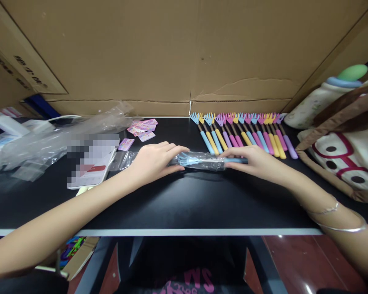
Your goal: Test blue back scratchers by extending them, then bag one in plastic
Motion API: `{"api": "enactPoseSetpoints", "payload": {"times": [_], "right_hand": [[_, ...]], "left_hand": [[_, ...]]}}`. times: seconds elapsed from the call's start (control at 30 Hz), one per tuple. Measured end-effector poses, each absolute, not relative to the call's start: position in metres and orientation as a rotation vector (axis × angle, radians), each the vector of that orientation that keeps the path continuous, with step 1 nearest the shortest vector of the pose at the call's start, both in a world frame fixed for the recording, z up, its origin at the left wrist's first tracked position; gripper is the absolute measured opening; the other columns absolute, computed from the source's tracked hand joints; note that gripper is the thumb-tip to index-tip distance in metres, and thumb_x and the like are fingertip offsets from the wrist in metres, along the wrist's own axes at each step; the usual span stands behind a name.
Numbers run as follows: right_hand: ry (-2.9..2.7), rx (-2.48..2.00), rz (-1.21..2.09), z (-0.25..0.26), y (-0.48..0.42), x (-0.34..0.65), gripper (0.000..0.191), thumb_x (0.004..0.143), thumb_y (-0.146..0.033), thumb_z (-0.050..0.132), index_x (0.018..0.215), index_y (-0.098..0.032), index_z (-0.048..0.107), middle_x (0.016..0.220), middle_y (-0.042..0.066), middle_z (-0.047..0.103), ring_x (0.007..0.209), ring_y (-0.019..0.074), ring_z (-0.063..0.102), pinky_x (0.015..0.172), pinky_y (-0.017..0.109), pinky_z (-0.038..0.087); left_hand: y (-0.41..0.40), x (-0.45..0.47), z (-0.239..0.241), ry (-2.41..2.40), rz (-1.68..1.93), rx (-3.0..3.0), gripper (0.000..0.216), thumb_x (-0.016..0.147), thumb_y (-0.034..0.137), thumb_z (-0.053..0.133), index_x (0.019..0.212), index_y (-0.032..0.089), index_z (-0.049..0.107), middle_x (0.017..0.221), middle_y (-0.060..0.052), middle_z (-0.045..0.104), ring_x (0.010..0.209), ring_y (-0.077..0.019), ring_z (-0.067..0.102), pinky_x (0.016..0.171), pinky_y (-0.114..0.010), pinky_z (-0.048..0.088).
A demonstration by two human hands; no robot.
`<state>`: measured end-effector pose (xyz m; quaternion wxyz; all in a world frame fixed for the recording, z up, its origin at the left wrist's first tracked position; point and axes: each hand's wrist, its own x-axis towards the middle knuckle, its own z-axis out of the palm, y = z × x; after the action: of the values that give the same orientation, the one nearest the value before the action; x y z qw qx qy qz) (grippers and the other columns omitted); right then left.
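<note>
A blue back scratcher [192, 159] with a hand-shaped head lies across the black table [184, 204], partly inside a clear plastic sleeve [202, 160]. My left hand [155, 160] lies over the sleeve's left part, fingers stretched flat and pressing it down. My right hand [254, 160] is closed on the scratcher's blue handle at the sleeve's right end. Behind them a row of pastel back scratchers [242, 132] lies side by side, heads toward the cardboard wall.
Crumpled clear plastic bags [43, 143] and a paper pad [92, 169] lie at the left, with small pink cards [142, 128] behind. A fabric bag with brown straps [343, 151] fills the right side. Cardboard [184, 53] walls the back; the table's white front edge [184, 232] is near me.
</note>
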<state>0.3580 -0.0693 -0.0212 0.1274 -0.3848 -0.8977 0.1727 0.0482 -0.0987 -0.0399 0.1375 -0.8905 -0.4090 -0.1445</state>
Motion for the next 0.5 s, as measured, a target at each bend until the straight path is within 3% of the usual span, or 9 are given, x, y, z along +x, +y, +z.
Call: {"api": "enactPoseSetpoints", "payload": {"times": [0.27, 0.5], "right_hand": [[-2.569, -1.082, 0.519, -0.021, -0.072, 0.352, 0.024, 0.089, -0.039, 0.056, 0.100, -0.023, 0.070, 0.102, 0.003, 0.074, 0.091, 0.0202, 0.069, 0.079, 0.030, 0.049], [-2.501, -1.063, 0.661, -0.030, -0.074, 0.345, 0.026, 0.088, -0.039, 0.060, 0.102, -0.020, 0.068, 0.081, 0.001, 0.072, 0.071, 0.0154, 0.067, 0.070, 0.026, 0.047]], "left_hand": [[-0.101, 0.050, -0.040, -1.172, -0.473, -2.655, 0.040, 0.092, 0.048, 0.058, 0.124, 0.023, 0.058, 0.105, -0.003, 0.068, 0.091, -0.0176, 0.065, 0.068, -0.025, 0.044], [-0.098, 0.051, -0.043, -1.079, -0.526, -2.762, 0.038, 0.093, 0.043, 0.057, 0.125, 0.022, 0.056, 0.109, -0.003, 0.067, 0.096, -0.0176, 0.064, 0.073, -0.025, 0.046]]}}
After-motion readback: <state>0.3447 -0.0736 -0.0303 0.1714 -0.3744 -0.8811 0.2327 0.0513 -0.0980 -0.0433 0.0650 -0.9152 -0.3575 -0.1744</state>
